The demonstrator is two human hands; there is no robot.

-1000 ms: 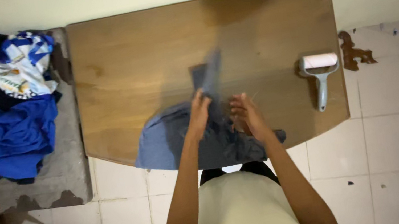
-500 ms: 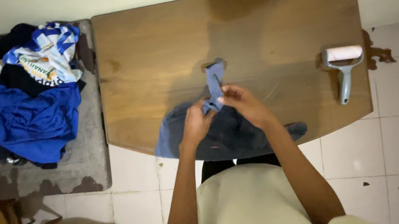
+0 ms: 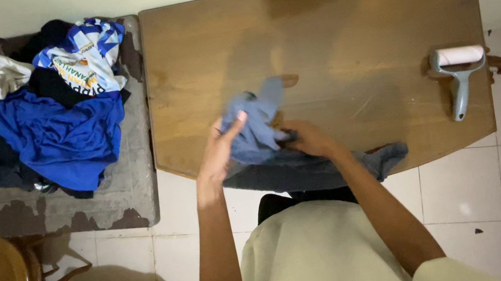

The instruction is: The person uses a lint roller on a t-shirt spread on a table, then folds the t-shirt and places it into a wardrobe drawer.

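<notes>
The grey-blue garment (image 3: 279, 149) lies bunched at the near edge of the wooden table (image 3: 339, 24), with one end trailing off toward the right corner and a lighter fold raised between the hands. The left hand (image 3: 220, 152) is spread wide, fingers straight, its palm laid flat against the left side of the raised fold. The right hand (image 3: 308, 139) is closed on the cloth at the middle of the bunch — pinching it, as far as the dim light lets one tell.

To do this step well, the pinch should probably hold a single layer or a seam rather than a wad, while the flat left palm keeps the rest pressed to the wood so the fabric draws out smooth. The trailing end looks likely to slide off the edge if it is pulled carelessly.

A lint roller (image 3: 459, 75) rests well apart on the right — a pile of clothes (image 3: 50, 120) sits on the stand to the left.
</notes>
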